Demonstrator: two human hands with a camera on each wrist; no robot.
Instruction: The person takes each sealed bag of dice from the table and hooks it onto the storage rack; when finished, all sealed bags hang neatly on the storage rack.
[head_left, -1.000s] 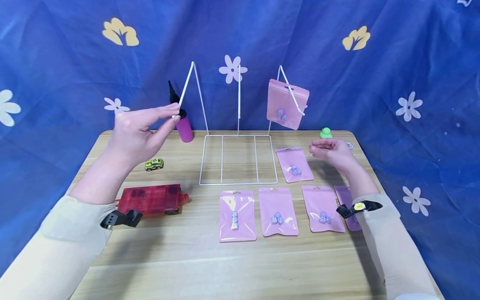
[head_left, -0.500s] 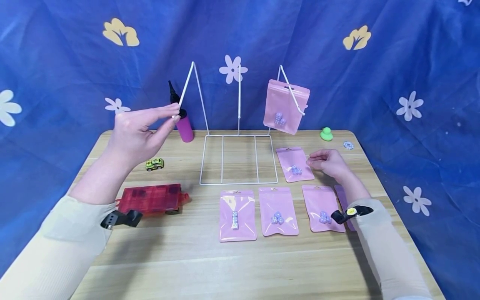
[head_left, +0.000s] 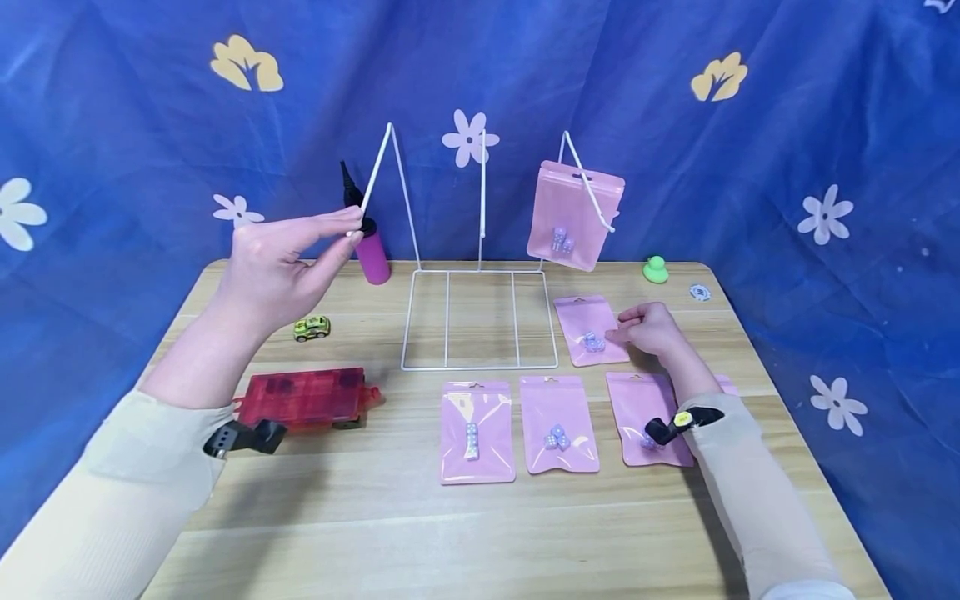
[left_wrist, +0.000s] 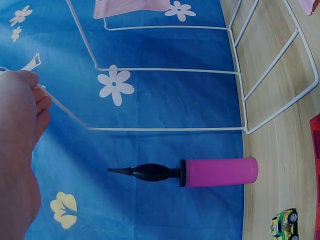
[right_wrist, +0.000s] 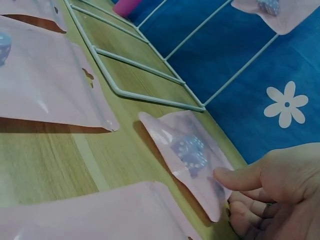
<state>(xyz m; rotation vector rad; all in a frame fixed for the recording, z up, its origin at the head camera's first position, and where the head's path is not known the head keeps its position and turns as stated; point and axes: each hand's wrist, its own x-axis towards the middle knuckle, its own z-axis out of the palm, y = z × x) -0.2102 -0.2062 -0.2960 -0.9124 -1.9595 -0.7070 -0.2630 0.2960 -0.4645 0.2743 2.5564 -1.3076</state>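
In the head view my left hand (head_left: pixel 281 267) pinches the end of the left prong of a white wire display rack (head_left: pixel 480 367). The left wrist view shows those fingertips around the prong's tip. My right hand (head_left: pixel 651 327) is at the right edge of a pink zip bag of dice (head_left: pixel 581 312). In the right wrist view its thumb (right_wrist: pixel 232 177) lies over the bag's edge, with the other fingers curled at and partly below that edge. Another pink bag of dice (head_left: pixel 573 204) hangs on the rack's right prong.
Several pink dice bags (head_left: pixel 558 408) lie in front of the rack, one partly under the right forearm. A red toy trailer (head_left: pixel 303 398), green toy car (head_left: pixel 312 327) and pink hand pump (head_left: pixel 372 258) are leftward. A green duck (head_left: pixel 656 269) and chip (head_left: pixel 700 292) stand back right.
My right hand has moved down and left to the lying bag's edge, and its thumb now overlaps it. The hanging bag swung slightly and settled. My left hand stays on the prong.
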